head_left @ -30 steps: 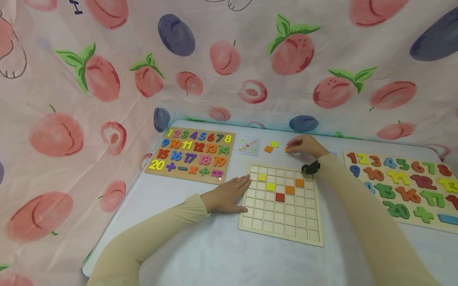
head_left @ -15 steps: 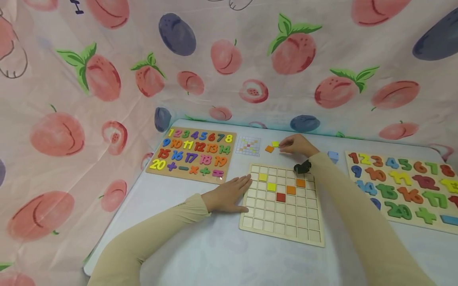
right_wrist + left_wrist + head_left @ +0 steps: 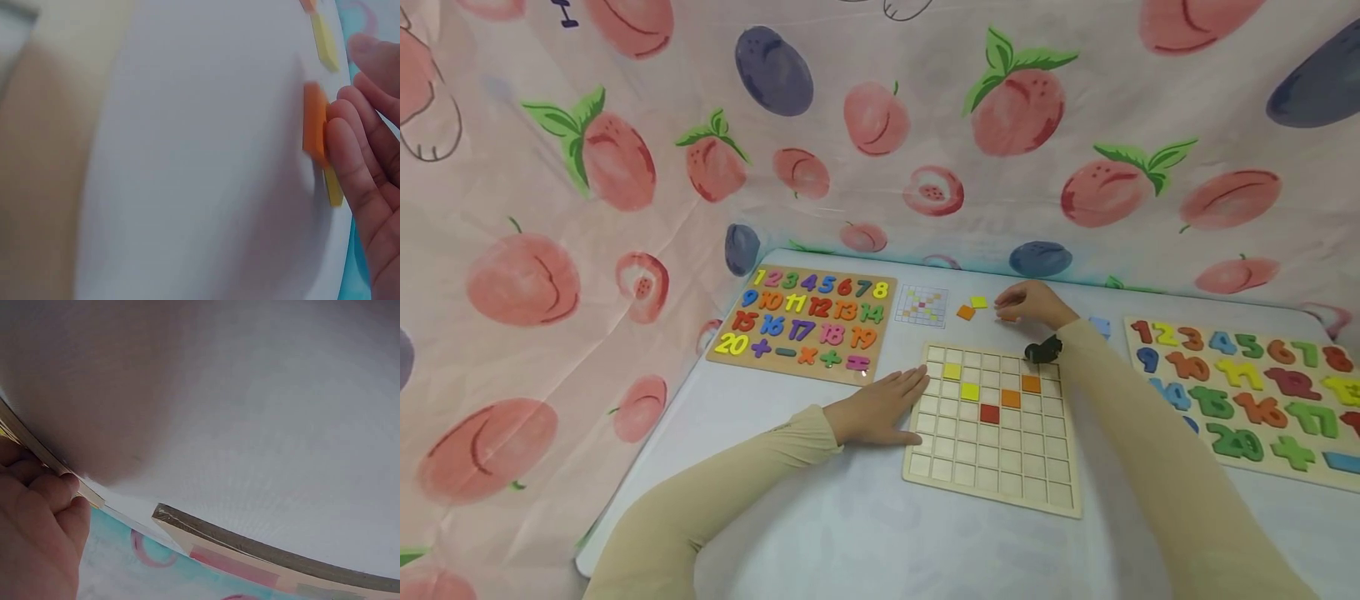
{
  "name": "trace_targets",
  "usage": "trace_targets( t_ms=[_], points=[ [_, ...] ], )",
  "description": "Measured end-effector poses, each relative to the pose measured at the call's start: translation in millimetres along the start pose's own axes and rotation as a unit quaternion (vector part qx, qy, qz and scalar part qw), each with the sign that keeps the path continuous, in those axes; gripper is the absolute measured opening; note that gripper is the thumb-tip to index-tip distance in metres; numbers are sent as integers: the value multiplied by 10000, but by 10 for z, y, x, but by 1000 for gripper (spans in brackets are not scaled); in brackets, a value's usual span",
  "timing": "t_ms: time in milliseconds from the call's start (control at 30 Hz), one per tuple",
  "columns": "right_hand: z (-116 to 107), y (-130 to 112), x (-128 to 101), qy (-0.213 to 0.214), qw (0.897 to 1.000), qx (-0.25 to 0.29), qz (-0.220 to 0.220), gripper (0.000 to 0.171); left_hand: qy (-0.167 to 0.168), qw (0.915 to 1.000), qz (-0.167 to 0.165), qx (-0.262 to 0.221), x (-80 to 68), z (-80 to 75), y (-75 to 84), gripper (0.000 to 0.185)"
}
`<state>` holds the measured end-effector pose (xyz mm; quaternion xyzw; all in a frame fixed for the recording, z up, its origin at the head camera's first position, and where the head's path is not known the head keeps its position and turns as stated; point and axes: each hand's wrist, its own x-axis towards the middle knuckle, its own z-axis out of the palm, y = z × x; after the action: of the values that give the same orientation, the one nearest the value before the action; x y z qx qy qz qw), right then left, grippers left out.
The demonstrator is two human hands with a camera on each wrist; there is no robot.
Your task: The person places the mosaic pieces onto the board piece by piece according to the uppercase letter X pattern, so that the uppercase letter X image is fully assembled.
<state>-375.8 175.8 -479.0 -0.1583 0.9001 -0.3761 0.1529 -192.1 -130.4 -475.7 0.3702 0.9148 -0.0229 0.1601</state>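
Observation:
A wooden grid board (image 3: pixel 992 479) lies in the middle of the table. It holds two yellow tiles (image 3: pixel 952 372), two orange tiles (image 3: pixel 1031 384) and a red tile (image 3: pixel 989 413). My left hand (image 3: pixel 880 408) lies flat on the table, fingers against the board's left edge (image 3: pixel 59 465). My right hand (image 3: pixel 1030 304) hovers low behind the board, fingertips (image 3: pixel 350 134) touching a loose orange tile (image 3: pixel 312 122), thumb apart. A yellow tile (image 3: pixel 333 184) lies partly under those fingers. To the left of that hand lie another orange tile (image 3: pixel 965 312) and a yellow tile (image 3: pixel 978 302).
A small pattern card (image 3: pixel 921 305) lies behind the board. A number puzzle (image 3: pixel 808 321) sits at the back left, and a second number puzzle (image 3: pixel 1247 392) at the right. A blue piece (image 3: pixel 1100 327) shows beside my right forearm. A fruit-print cloth (image 3: pixel 880 125) hangs behind the table.
My right hand slid left to the loose yellow tile, then came back right onto the orange tile. The left hand and the board stayed put.

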Motion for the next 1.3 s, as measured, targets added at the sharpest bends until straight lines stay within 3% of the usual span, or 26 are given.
trace_targets(
  t_ms=[467, 700, 867, 1100, 1300],
  points=[
    [-153, 179, -104, 138, 9997, -219, 50, 33, -31, 10000, 7, 83, 8, 2, -10, 93],
    [-123, 170, -108, -221, 9996, 167, -74, 36, 28, 10000, 47, 18, -6, -9, -4, 94],
    [-104, 181, -96, -185, 9995, 216, -166, 39, 85, 9999, 76, 53, -6, 4, -9, 93],
    [-88, 141, -76, -238, 9983, -318, -425, 32, 96, 9999, 84, 59, -18, 0, -1, 93],
    [-67, 37, -52, -531, 9963, -489, -459, 28, 77, 9999, 70, 58, -9, 8, -1, 93]
  ],
)
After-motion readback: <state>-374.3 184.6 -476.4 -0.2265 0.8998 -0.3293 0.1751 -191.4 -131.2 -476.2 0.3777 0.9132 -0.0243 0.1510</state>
